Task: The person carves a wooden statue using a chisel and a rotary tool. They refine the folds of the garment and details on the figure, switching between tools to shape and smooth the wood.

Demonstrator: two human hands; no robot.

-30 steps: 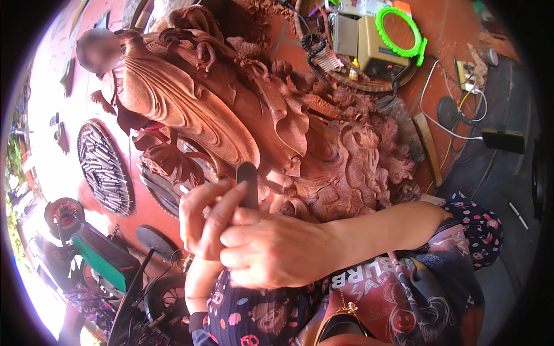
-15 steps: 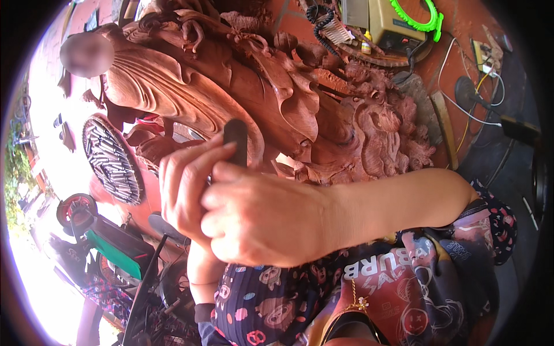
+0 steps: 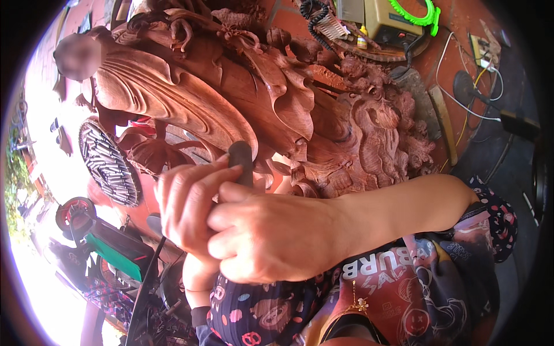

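Note:
A large reddish-brown wood carving (image 3: pixel 219 98) lies across the view beyond my hands, with flowing drapery folds and dense curled relief at its right end. My left hand (image 3: pixel 187 205) is closed, its fingertips against a dark grey, flat-looking piece with a rounded end (image 3: pixel 241 154). My right hand (image 3: pixel 271 236) is closed in a fist beside the left, touching its fingers, and the lower part of the dark piece disappears behind it. The piece's rounded end overlaps the lower drapery edge in view; I cannot tell whether it touches the wood.
A round basket (image 3: pixel 109 164) of many slim metal tools sits at the left, above a parked two-wheeler (image 3: pixel 109 248). At the upper right are a beige electrical box (image 3: pixel 395 29), a small yellow bottle (image 3: pixel 362 37), a bright green ring (image 3: pixel 415 14) and a white cable (image 3: pixel 461 102).
Both hands and the dark piece have shifted slightly down in view, toward me. The carving and surroundings appear slightly farther left. My grip looks the same.

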